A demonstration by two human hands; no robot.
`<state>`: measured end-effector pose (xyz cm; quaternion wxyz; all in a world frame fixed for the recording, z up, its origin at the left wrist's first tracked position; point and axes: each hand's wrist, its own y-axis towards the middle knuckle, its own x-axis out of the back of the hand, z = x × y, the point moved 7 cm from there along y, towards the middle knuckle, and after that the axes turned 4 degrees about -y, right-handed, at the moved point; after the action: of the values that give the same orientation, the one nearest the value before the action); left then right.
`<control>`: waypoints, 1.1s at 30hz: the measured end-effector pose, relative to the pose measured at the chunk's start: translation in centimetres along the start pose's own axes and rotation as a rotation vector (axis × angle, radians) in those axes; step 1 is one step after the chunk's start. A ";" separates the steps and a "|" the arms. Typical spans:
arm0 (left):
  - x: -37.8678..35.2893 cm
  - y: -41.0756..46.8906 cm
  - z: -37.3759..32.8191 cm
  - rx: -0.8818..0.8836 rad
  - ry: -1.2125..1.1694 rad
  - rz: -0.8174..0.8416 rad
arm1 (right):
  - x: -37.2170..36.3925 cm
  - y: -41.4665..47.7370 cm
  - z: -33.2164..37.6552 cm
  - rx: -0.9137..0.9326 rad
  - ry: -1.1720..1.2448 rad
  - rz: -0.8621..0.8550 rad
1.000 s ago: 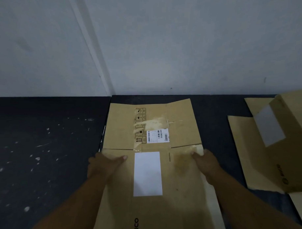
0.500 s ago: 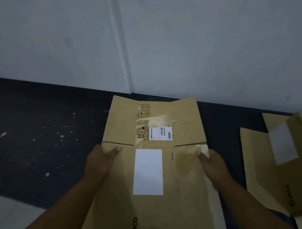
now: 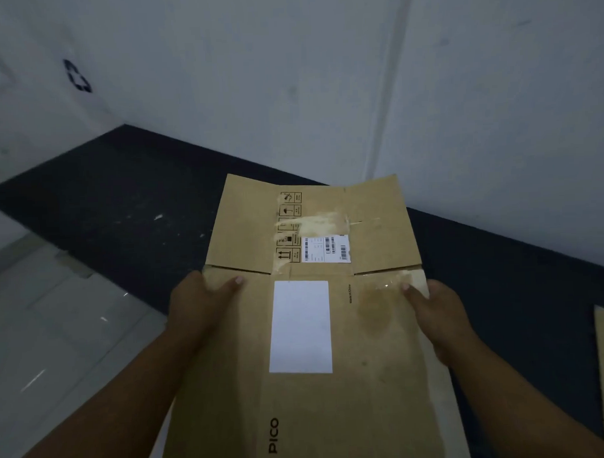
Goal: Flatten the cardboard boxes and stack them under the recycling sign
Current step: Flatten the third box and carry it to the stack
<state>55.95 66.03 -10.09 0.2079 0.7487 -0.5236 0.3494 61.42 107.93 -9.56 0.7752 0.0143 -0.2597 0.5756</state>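
Box [image 3: 331, 330], flattened, lies well right of and below sign [image 3: 78, 75]. Left grip [image 3: 204, 300] and right grip [image 3: 437, 309] each clamp one side edge, thumbs on top. Likely purpose: panel stays flat and level for carry to sign.

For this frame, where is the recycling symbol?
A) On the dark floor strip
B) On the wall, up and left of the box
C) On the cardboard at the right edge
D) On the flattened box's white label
B: the black recycling symbol is on the white wall, up and left of the flattened box that the left hand and right hand grip.
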 end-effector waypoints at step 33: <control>30.5 19.1 28.1 0.292 -0.228 -0.352 | -46.4 3.9 25.8 0.181 -0.092 0.384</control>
<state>53.07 20.50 -7.40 0.0949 0.8848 -0.3494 0.2932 38.60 59.91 -7.74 0.6343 0.0605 -0.2401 0.7323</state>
